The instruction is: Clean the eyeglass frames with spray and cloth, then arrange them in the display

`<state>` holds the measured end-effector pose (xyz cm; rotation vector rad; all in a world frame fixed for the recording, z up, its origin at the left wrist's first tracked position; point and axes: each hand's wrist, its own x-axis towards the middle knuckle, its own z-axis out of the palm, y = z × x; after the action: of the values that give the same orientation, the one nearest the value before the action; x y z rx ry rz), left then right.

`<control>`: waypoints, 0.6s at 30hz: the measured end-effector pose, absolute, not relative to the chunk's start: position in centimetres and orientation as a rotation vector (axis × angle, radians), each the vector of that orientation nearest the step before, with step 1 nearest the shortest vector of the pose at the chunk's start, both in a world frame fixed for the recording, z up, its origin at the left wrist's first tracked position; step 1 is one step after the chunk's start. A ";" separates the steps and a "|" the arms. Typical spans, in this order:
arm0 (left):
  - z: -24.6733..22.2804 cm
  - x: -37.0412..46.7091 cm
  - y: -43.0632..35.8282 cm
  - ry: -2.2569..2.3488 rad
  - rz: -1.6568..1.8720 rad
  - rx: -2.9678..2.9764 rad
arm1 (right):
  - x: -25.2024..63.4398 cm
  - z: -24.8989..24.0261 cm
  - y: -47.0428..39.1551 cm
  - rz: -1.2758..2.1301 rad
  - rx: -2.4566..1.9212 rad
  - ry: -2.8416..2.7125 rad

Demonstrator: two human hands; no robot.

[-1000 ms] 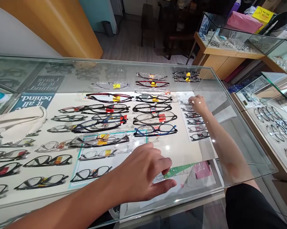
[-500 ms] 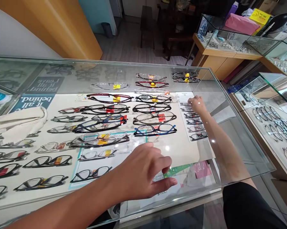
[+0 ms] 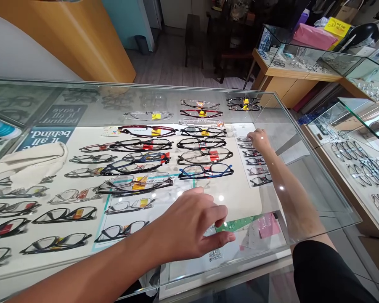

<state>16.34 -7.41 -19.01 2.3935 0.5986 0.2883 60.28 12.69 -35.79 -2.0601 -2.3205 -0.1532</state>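
Observation:
My left hand (image 3: 200,223) is over the glass counter top, with its fingers loosely curled and the thumb apart; nothing is in it. Through the glass I see my right hand (image 3: 259,139) inside the display case, its fingers pinched at the top pair of eyeglasses (image 3: 243,139) in a short column. Those fingers partly cover that pair. Below it, several more small eyeglasses (image 3: 255,161) lie on a white card (image 3: 247,179). To the left are larger eyeglasses with colored tags, among them a blue-and-black pair (image 3: 206,171).
The glass case's right edge (image 3: 315,162) runs beside my right forearm. A white cloth (image 3: 34,162) lies at the left, near a blue bottle (image 3: 1,127). Green and pink papers (image 3: 269,225) are at the case's near end. More display cases (image 3: 350,160) stand on the right.
The view has shifted slightly. My right hand stays at the top of the small eyeglasses column, and my left hand keeps nearly the same pose.

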 end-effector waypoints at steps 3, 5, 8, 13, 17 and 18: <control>-19.0 16.3 -7.4 0.590 0.285 2.411 | 60.1 -35.6 12.6 -0.142 -2.056 -2.315; -19.0 16.3 -7.4 0.589 0.282 2.420 | 60.0 -35.3 12.5 -0.139 -2.057 -2.307; -19.0 16.3 -7.3 0.579 0.281 2.419 | 59.6 -34.5 12.0 -0.164 -2.038 -2.282; -19.1 16.4 -7.2 0.562 0.287 2.403 | 57.8 -32.7 10.9 -0.290 -1.975 -2.159; -19.3 16.4 -7.2 0.569 0.302 2.413 | 54.0 -31.3 9.5 -0.269 -1.916 -2.184; -19.3 16.4 -7.2 0.567 0.304 2.423 | 52.8 -30.9 9.0 -0.231 -1.904 -2.225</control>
<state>16.45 -7.17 -19.35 2.4228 0.5671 0.3041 52.77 9.02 -30.92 -1.9044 -2.2247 -0.2312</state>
